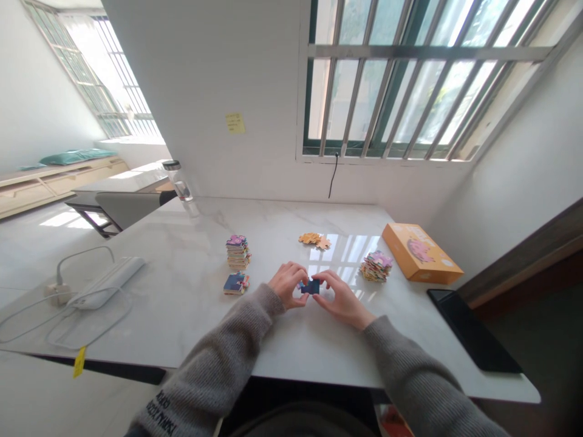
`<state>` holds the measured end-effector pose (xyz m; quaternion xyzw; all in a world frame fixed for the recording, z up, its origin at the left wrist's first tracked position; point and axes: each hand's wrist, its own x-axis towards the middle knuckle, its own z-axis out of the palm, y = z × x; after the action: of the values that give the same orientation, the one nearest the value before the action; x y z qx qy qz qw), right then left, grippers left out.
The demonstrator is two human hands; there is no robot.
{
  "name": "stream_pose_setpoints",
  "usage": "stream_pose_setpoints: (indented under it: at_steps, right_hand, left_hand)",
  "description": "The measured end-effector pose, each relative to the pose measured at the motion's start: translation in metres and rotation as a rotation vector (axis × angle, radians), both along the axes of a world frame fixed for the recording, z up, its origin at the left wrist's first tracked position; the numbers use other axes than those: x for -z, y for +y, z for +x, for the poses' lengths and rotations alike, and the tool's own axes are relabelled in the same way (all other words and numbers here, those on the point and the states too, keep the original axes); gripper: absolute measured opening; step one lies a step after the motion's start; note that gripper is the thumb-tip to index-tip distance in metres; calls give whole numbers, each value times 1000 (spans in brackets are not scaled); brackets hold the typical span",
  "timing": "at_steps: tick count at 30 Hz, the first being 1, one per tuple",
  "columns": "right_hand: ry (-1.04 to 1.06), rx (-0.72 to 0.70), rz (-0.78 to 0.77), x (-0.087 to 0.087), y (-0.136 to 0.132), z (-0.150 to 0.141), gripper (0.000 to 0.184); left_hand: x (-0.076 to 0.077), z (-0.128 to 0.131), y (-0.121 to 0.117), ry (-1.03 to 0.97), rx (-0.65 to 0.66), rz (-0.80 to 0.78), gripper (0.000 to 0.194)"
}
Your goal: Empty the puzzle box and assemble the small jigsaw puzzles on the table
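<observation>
Between my two hands, above the near middle of the table, is a dark blue jigsaw puzzle piece (311,287). My left hand (290,284) pinches its left side, and my right hand (341,298) grips its right side between thumb and fingers. Left of my hands stands a tall stack of puzzle pieces (237,253) with a purple one on top. Closer to me is a shorter stack (235,283) topped by a blue piece. Beyond my hands lies a small heap of orange pieces (310,238). Another stack (376,267), leaning and pink-topped, stands to the right.
An orange box (421,253) sits at the table's right side, with a black tablet-like slab (473,329) nearer me. A white power strip (109,282) with looping cables lies at the left. A clear bottle (178,181) stands at the far left corner, by the wall.
</observation>
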<state>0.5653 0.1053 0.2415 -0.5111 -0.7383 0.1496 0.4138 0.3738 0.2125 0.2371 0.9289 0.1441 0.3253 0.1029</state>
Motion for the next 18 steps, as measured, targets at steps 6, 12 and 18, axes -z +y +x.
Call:
stream_pose_setpoints:
  at_steps: [6,12,18]
  right_hand:
    - [60,-15,-9,0,0,3,29]
    - [435,3,-244,0,6,2,39]
    - [584,0,-316,1,8,-1,51]
  left_hand:
    - [-1,-2,-3,-30,20,-29,22]
    - [-2,1,-12,12,46,74,14]
    - [-2,1,-8,-32,-128,114,23]
